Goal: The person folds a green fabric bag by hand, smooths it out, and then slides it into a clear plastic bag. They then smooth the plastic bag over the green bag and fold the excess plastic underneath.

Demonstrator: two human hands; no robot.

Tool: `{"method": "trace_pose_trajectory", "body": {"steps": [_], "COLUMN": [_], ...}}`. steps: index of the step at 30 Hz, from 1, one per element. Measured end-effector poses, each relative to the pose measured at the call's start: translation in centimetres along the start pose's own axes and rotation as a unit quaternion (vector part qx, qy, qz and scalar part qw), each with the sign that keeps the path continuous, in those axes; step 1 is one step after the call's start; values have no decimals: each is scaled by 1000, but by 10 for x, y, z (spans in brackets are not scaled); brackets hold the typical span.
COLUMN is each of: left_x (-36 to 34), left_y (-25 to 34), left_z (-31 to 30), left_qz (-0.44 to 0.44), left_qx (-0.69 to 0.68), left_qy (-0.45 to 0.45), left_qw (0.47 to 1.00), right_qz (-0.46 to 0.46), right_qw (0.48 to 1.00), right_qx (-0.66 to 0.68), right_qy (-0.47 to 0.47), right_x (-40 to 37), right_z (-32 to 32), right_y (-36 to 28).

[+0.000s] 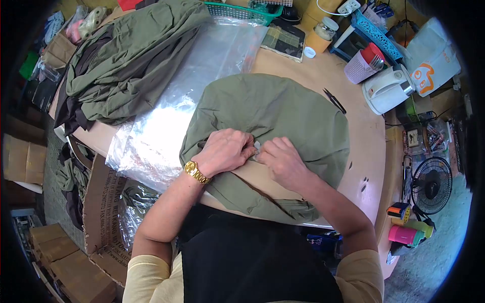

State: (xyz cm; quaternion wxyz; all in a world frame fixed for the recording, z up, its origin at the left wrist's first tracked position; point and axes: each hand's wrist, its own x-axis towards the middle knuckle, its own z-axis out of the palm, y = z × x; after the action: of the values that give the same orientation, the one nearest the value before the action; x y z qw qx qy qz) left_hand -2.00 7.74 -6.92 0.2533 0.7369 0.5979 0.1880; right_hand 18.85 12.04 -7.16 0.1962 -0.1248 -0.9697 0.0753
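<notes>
An olive-green garment (273, 101) lies spread on the table in front of me, its lower side gaping so that the tan tabletop shows through. My left hand (228, 150), with a gold watch (196, 172) on its wrist, is closed in a pinch on the cloth near the garment's middle. Close beside it, my right hand (284, 160) also pinches there, fingers curled. A small white piece (257, 145), perhaps a label, peeks out between the two hands; the fingertips partly hide it. Black thread snips (334, 101) rest just beyond the garment's upper right edge.
Clear plastic bags (212, 55) lie left of the garment, beside a heap of olive garments (131, 60). At the back are a notebook (284, 40), a glass jar (326, 29) and a white kettle (388, 90). A cardboard box (103, 207) stands below left; a black fan (431, 185) is at right.
</notes>
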Motion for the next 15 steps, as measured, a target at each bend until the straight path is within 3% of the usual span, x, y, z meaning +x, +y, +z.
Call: {"method": "trace_pose_trajectory", "body": {"steps": [4,6,7,9,12,15], "left_x": [2,3,3,3,0,-1], "left_y": [1,3,2,0,0,1], "left_z": [-4,-3,-3,-1,0,-2], "left_qz": [-3,-1,-1,5,6,0], "left_qx": [1,3,6,2,-2,5], "left_qy": [-11,-4,-3,0,5,2], "left_qw": [1000,1000,1000,1000,1000,1000], "right_qz": [32,59,59,5,-20,-9], "right_qw": [999,978,977,997,999,999], "right_qx": [-14,-121,-123,-55,-31,-39], "right_qy": [6,-162,-161,-52,13,-12], "right_x": [-26,-27,-23,-7,6,-9], "right_z": [-31,-52,-50,-35,3,-11], "right_y": [5,3,3,2,4,9]}}
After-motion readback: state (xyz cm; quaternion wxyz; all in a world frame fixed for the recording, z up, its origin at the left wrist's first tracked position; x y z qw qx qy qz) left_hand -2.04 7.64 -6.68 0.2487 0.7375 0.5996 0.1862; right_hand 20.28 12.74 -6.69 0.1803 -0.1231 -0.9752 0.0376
